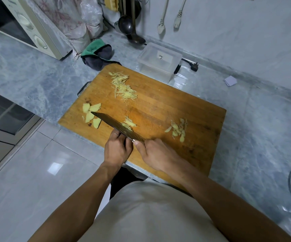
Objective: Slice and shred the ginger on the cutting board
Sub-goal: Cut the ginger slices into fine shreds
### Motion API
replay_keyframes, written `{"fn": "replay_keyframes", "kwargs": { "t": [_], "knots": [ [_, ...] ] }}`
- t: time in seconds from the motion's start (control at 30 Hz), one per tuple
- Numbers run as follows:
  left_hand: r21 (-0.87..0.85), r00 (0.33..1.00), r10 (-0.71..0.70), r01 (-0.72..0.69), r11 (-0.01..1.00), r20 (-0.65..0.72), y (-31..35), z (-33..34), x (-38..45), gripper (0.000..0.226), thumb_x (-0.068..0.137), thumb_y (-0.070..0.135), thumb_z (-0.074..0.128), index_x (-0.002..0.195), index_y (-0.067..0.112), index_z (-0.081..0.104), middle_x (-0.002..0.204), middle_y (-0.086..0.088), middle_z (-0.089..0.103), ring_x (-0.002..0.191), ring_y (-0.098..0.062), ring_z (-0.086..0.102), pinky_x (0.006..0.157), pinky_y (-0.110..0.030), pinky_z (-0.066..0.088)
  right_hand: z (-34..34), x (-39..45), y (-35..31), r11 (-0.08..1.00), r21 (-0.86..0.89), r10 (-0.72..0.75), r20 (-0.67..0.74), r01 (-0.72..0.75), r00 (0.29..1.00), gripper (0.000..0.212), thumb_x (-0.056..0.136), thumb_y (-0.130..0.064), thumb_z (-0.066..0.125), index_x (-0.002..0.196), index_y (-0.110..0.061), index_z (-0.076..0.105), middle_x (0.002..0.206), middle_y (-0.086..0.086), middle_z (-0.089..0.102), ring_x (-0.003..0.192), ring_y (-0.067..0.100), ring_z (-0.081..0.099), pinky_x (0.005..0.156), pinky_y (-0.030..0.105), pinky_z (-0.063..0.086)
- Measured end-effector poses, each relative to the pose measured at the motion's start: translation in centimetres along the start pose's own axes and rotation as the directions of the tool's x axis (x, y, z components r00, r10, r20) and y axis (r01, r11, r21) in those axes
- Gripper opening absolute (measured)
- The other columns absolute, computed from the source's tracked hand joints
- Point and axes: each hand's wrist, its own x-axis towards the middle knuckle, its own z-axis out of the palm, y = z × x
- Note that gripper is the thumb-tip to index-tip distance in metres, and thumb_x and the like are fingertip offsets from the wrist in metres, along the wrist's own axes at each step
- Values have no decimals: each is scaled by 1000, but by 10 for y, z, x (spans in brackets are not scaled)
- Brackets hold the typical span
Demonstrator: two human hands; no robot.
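Resting on the board, knife gripped by the right hand, left hand (fingers curled) against the blade, shreds beyond, slices left.

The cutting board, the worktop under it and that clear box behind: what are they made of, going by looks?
The cutting board looks like wood: orange-brown, glued strips with grain, dark worn stains. The worktop looks like polished stone, perhaps marble or an imitation: grey-blue with cloudy veins and a sheen. The clear box is probably plastic: cloudy, see-through walls and lid.
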Motion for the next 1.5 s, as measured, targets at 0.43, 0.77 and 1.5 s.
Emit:
{"fn": "replay_keyframes", "kwargs": {
  "t": [0.43, 0.77, 1.5],
  "knots": [
    [-3, 996, 81, -81, 997, -37, 0, -4, -1, 38, 86, 24, 44, 74, -3, 68, 87, -25, 64, 61, -39, 64, 51, -28, 47, 9, 5, 1, 1000, 21, 16, -4, -16, 1000, 58, 106, -57, 23, 79, -14, 50, 77, 12, 54, 66, 29, 50, 59, 33, 34],
    [-11, 994, 77, -78, 997, -73, 3, -5, -3, 23, 83, 12, 52, 75, -2, 68, 89, -22, 64, 69, -36, 65, 58, -21, 39, 5, 4, -1, 1000, 26, 9, -12, -9, 1000, 56, 106, -55, 24, 65, -21, 39, 74, 10, 52, 65, 28, 49, 59, 33, 33],
    [-439, 850, -346, 155, 885, -397, 20, -44, -2, 25, 87, -2, 59, 100, 16, 72, 105, 1, 65, 99, 10, 53, 91, -11, 42, -24, -9, 48, 970, -236, -106, -168, 64, 980, 61, 100, -65, 32, 97, -12, 62, 88, 6, 68, 79, 28, 66, 59, 34, 42]
  ]
}}
